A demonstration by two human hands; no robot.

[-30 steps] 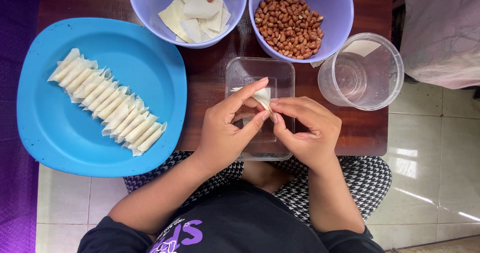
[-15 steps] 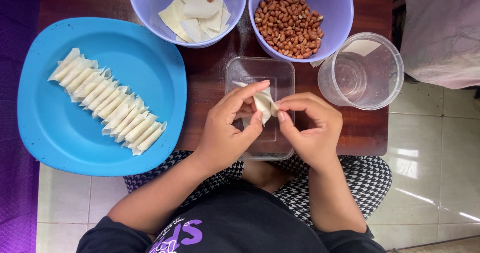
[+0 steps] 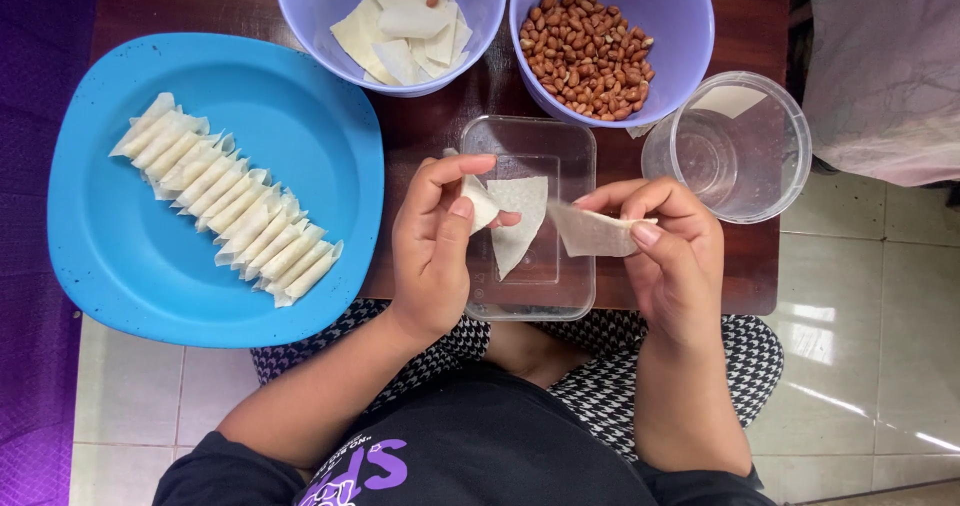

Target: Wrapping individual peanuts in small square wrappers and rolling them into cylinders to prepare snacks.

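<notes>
My left hand (image 3: 435, 246) pinches a small folded dough wrapper (image 3: 480, 204) between thumb and fingers over a clear rectangular container (image 3: 530, 141). My right hand (image 3: 668, 251) holds a flat triangular dough sheet (image 3: 590, 234) by its right end, just beside that container. Another flat wrapper piece (image 3: 520, 224) lies inside the container between the two hands. A row of several rolled wrappers (image 3: 230, 201) lies diagonally on the blue plate (image 3: 120, 276) at the left.
A purple bowl (image 3: 300, 6) at the back holds cut wrapper sheets (image 3: 400, 26). A second purple bowl (image 3: 690, 26) holds peanuts (image 3: 585, 56). A clear round tub (image 3: 730, 151) stands at the right on the dark wooden table (image 3: 440, 131). Tiled floor lies below.
The hands, which were together on one wrapper, have parted. My left hand keeps the folded piece, and my right hand has moved right with a flat sheet.
</notes>
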